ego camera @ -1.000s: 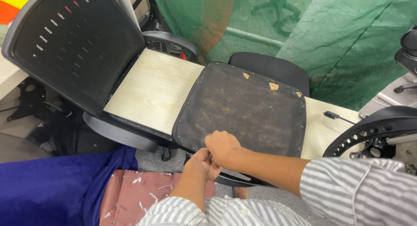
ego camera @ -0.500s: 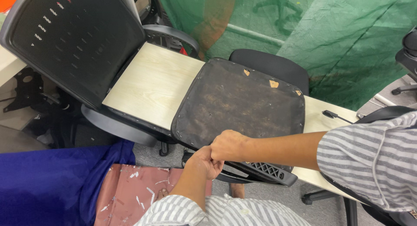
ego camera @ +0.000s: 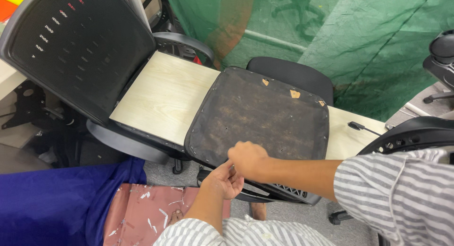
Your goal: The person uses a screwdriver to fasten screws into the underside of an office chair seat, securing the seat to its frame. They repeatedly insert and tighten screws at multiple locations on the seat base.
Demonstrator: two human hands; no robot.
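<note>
surface: pale wooden board [ego camera: 165,97] | room: green netting [ego camera: 359,43] | both hands' grip: pinching seat cushion [ego camera: 260,118] edge

Chair backrest [ego camera: 75,47]: black perforated plastic, tilted, far left.
Wooden board [ego camera: 163,97]: pale, lying flat beside the backrest.
Green netting [ego camera: 331,38]: hangs behind.
Blue cloth [ego camera: 52,203]: lower left.
Pink sheet [ego camera: 142,213]: speckled, on floor.

Pale wooden board [ego camera: 163,97] under dark worn seat pad [ego camera: 260,116].

Worn, rough dark cloth seat pad [ego camera: 257,118] on smooth pale wood board [ego camera: 165,97]
</note>
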